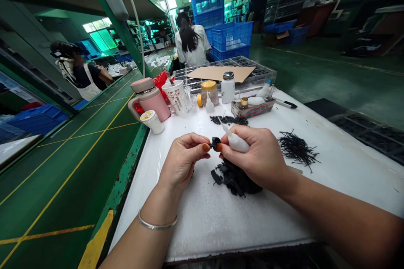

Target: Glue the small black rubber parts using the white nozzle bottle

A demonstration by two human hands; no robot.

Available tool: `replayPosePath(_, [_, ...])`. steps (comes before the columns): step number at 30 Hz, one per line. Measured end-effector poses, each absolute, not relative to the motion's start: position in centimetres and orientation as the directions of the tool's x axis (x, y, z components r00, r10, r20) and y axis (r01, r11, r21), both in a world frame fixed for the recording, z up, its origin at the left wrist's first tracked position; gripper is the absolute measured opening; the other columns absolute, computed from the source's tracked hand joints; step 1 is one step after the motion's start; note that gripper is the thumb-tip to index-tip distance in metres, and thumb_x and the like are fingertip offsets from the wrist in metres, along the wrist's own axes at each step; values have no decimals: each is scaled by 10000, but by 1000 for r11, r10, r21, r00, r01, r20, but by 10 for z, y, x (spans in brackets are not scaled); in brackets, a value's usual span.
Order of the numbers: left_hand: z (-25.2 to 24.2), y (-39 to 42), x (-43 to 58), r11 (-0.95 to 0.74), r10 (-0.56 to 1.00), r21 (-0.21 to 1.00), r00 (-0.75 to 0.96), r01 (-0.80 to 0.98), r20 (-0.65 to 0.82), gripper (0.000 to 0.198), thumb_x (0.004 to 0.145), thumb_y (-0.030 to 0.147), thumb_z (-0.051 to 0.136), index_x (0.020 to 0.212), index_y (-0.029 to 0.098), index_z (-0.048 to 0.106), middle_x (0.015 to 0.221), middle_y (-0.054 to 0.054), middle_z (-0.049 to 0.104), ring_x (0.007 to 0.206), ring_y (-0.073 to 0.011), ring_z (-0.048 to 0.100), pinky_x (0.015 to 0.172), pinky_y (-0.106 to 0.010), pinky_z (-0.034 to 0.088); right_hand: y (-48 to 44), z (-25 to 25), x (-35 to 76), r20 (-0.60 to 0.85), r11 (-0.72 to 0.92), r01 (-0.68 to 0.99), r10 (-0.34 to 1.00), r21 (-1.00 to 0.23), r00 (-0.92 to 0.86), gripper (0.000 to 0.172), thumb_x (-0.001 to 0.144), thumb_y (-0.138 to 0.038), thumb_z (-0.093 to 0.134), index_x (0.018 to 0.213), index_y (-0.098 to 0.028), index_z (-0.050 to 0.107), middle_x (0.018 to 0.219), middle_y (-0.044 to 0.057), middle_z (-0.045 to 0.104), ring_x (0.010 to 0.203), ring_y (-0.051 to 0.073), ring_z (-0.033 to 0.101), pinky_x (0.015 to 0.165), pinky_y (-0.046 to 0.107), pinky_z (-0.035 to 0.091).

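Note:
My left hand (184,159) and my right hand (257,155) meet over the white table top (221,218), pinching a small black plastic part (215,143) between their fingertips. A small white squeeze bottle (235,141) with a thin nozzle also lies gripped in my right hand. Just below the hands is a pile of black plastic parts (235,178). A heap of thin black pins (296,149) lies to the right. Small black bits (229,120) are scattered further back.
At the back of the table stand a pink mug (151,98), a white cup (176,94), jars and a white bottle (227,88), a small box (252,107) and trays under cardboard (217,72). Two other people sit further along the green conveyor (78,147). Blue crates (232,35) are stacked behind.

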State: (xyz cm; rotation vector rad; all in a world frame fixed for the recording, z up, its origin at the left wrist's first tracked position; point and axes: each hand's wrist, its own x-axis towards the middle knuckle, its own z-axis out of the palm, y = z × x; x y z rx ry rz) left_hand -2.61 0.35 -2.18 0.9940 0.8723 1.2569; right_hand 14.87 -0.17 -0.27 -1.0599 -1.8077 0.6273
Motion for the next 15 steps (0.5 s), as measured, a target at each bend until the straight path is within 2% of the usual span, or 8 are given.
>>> replayPosePath(9, [-20,5,-23,-12,993,943,103,-333,49,183,567,209,858,599,138,693,673,-15,657,601,-90,598,559,-189,520,-4,-2,149,443,491,395,871,-777,-212,121,804,-231,634,709,-169,675,598,-26,635,540,99,533,530,214,378])
replayPosePath(15, [-25,7,-25,-3,986,928,153,-372,64,198,581,229,854,601,140,679,695,-6,627,610,-95,590,572,-211,515,-6,0,149,375,425,335,904,-841,-205,129,797,-230,637,693,-166,677,586,-17,643,548,117,564,519,222,388])
